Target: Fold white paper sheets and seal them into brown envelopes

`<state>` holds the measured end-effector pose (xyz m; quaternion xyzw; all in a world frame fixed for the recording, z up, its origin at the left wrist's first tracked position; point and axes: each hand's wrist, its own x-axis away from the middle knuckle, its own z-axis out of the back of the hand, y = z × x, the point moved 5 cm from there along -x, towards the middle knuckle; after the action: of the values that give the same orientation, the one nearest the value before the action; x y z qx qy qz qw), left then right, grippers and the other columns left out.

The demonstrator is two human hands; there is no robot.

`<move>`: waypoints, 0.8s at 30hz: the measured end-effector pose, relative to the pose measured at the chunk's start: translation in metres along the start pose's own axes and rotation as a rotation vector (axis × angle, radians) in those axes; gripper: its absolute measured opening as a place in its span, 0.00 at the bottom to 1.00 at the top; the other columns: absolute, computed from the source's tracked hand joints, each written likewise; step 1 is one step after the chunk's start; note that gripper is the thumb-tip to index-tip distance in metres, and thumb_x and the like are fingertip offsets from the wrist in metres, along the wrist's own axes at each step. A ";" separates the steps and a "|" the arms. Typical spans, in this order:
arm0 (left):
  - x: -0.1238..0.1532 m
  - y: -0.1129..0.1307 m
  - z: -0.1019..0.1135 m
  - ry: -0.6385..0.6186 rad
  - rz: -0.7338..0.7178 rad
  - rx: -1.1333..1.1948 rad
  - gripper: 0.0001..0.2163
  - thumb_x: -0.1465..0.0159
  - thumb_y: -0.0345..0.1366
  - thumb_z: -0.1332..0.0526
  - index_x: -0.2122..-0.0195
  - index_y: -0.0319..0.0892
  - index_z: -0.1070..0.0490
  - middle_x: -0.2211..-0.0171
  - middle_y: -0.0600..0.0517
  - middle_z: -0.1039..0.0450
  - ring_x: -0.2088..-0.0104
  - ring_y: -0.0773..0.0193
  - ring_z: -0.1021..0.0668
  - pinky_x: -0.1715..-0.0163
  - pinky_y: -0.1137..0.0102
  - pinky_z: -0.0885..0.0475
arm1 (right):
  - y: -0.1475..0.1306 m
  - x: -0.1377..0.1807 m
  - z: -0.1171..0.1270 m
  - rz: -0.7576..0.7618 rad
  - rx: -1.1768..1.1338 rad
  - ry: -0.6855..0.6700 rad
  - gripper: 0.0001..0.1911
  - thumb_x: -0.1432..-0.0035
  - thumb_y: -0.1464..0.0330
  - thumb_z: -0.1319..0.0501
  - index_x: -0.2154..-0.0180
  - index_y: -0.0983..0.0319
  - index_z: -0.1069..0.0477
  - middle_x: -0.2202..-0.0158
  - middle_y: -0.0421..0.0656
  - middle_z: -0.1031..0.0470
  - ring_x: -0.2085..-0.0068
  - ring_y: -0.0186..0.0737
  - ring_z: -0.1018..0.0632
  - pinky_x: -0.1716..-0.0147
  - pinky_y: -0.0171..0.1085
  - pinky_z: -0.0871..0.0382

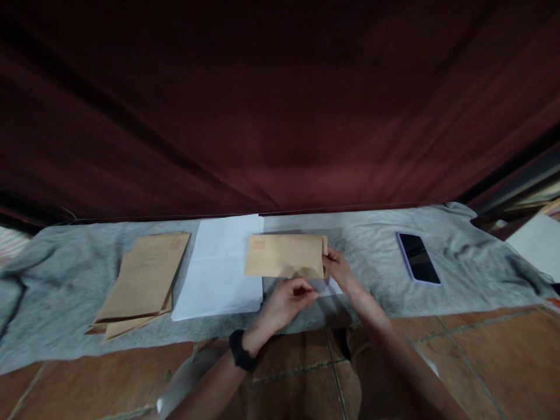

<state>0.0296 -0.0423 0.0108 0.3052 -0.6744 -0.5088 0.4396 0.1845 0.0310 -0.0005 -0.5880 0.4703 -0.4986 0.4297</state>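
Note:
A brown envelope (pixel 280 254) is held just above the grey cloth (pixel 56 291), in the middle of the view. My right hand (pixel 339 269) pinches its right end. My left hand (pixel 286 300), with a black band on the wrist, is curled at the envelope's lower edge, its fingertips touching the paper. A white sheet peeks out below the envelope near my right hand. A stack of white paper (pixel 219 268) lies just to the left, partly under the envelope.
A pile of brown envelopes (pixel 142 280) lies at the left on the cloth. A phone (pixel 417 258) with a dark screen lies face up at the right. A dark red curtain (pixel 280 105) hangs behind. Brown floor tiles (pixel 481 361) run in front.

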 end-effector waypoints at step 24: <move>-0.011 0.038 0.034 0.210 -0.473 -1.440 0.56 0.51 0.45 0.24 0.26 0.52 0.58 0.27 0.38 0.54 0.29 0.38 0.47 0.32 0.40 0.67 | 0.007 0.007 0.010 -0.161 0.046 -0.251 0.19 0.59 0.59 0.25 0.64 0.59 0.20 0.67 0.41 0.17 0.59 0.50 0.18 0.57 0.44 0.26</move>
<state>0.0054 -0.0072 0.0403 0.1265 -0.0476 -0.8716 0.4712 0.1936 0.0231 -0.0078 -0.6716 0.3525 -0.4646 0.4570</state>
